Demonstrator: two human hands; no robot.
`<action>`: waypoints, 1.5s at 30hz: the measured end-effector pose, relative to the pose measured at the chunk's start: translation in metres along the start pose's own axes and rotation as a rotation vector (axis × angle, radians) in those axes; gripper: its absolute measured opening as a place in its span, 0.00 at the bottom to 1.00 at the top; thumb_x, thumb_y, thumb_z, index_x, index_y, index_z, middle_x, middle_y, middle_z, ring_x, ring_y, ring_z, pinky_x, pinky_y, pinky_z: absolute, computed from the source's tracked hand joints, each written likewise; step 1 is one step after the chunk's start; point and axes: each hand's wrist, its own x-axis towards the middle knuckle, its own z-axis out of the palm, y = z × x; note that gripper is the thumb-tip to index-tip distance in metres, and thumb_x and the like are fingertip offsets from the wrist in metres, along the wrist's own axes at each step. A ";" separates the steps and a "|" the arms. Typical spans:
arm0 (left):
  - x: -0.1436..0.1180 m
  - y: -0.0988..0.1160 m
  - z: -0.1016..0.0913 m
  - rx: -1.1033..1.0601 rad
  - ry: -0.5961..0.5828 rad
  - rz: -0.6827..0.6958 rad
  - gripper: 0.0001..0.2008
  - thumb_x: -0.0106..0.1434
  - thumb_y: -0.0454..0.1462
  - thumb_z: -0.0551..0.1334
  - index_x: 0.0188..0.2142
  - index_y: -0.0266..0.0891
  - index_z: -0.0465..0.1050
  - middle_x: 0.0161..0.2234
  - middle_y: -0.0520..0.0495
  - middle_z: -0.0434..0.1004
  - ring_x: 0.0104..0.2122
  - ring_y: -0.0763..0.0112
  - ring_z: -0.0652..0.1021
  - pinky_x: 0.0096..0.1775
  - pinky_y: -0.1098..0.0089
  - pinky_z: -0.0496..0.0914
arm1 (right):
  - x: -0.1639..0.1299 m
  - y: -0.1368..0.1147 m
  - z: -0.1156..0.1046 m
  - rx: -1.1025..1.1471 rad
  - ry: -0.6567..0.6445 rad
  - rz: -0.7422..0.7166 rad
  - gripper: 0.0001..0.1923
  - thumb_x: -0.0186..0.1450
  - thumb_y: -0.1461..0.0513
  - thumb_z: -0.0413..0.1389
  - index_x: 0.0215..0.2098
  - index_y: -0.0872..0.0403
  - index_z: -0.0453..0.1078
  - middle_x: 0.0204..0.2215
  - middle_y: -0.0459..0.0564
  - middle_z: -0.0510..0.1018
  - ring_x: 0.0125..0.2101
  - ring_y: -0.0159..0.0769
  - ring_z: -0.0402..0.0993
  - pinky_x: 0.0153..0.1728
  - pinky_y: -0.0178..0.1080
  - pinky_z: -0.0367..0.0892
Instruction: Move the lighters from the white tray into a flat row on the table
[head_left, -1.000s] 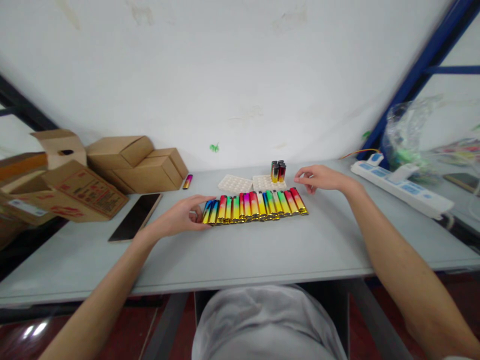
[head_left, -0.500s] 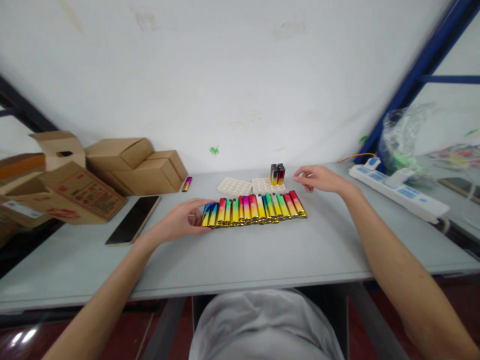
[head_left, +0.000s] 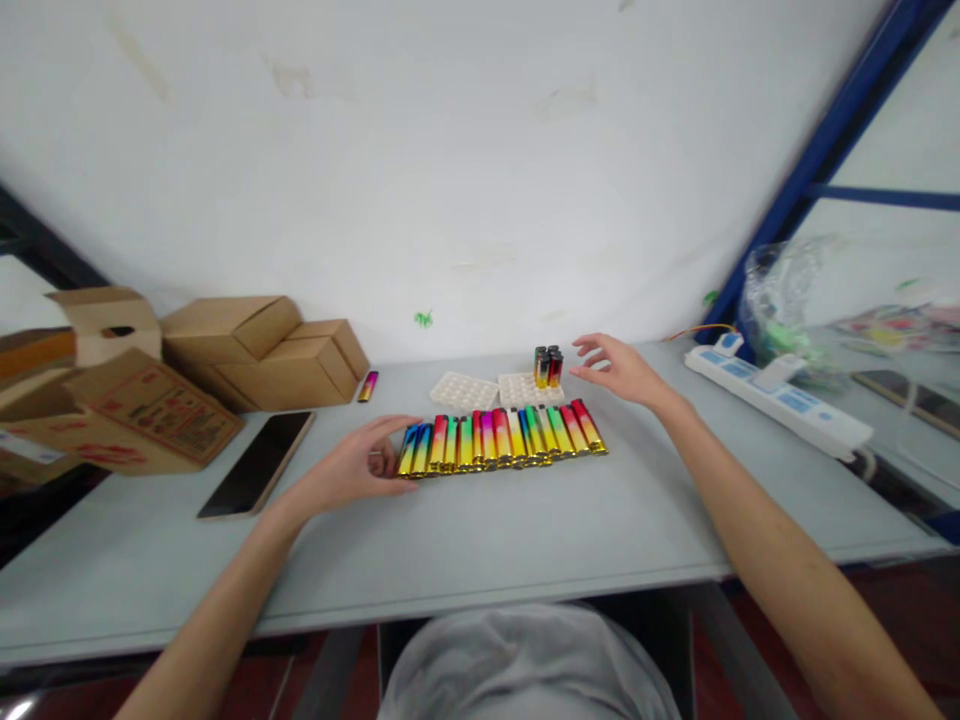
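Note:
Many shiny lighters, their colours fading to gold, lie side by side in a long row across the table. My left hand is at the row's left end, thumb and fingers closed around the two ends of the leftmost lighter. Behind the row, a small cluster of standing lighters with dark tops sits in a pale moulded tray. My right hand hovers just right of that cluster, fingers spread and holding nothing. A second pale tray lies to the left of the first.
A single lighter lies near brown cartons at the back left. An open printed box and a dark phone are further left. On the right are a white power strip and clear plastic wrap.
The view has tilted slightly, so everything sits lower in the picture. My right hand has moved a little closer to the standing lighters, its fingers spreading wider. My left hand stays at the row's end.

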 end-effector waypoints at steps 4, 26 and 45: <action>-0.002 0.000 -0.001 -0.050 0.008 -0.020 0.42 0.57 0.51 0.72 0.66 0.40 0.63 0.39 0.48 0.75 0.28 0.71 0.74 0.33 0.68 0.75 | 0.003 0.001 0.013 0.090 0.042 -0.003 0.29 0.60 0.48 0.66 0.53 0.51 0.67 0.49 0.57 0.76 0.41 0.44 0.79 0.38 0.47 0.79; -0.001 0.005 -0.001 -0.118 0.029 -0.033 0.39 0.58 0.52 0.72 0.64 0.42 0.64 0.31 0.53 0.70 0.28 0.69 0.73 0.31 0.69 0.74 | 0.015 -0.005 0.035 0.175 0.089 -0.020 0.20 0.59 0.51 0.66 0.43 0.51 0.69 0.38 0.50 0.79 0.38 0.39 0.78 0.39 0.45 0.77; -0.003 0.002 -0.001 -0.187 0.030 -0.022 0.34 0.65 0.52 0.65 0.65 0.38 0.63 0.35 0.48 0.75 0.30 0.68 0.76 0.33 0.68 0.73 | 0.013 -0.020 0.022 0.268 0.248 0.005 0.22 0.58 0.48 0.68 0.41 0.51 0.70 0.38 0.50 0.79 0.40 0.40 0.78 0.44 0.46 0.77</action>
